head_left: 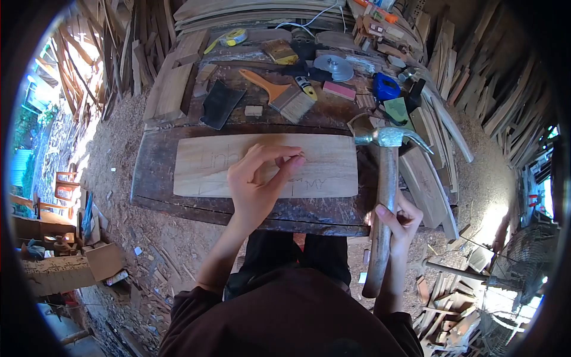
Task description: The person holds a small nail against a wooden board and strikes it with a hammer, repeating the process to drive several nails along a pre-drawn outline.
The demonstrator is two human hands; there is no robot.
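A pale wooden board [333,163] lies flat across the front of the dark workbench, with pencilled letters on its face. Over its middle, my left hand [257,175] pinches thumb and forefinger together; whatever sits between the fingertips is too small to make out. My right hand [399,221] is wrapped round the wooden handle of a claw hammer [387,172]. The hammer stands head-up in the view at the board's right end, its metal face over the board's corner and its claw pointing right.
Behind the board lie a wide paintbrush [294,102], a black sheet [221,105], a pink block [339,90], a metal disc [334,67], a blue tape measure [386,87] and a yellow one [233,37]. Timber offcuts [423,172] flank the right side.
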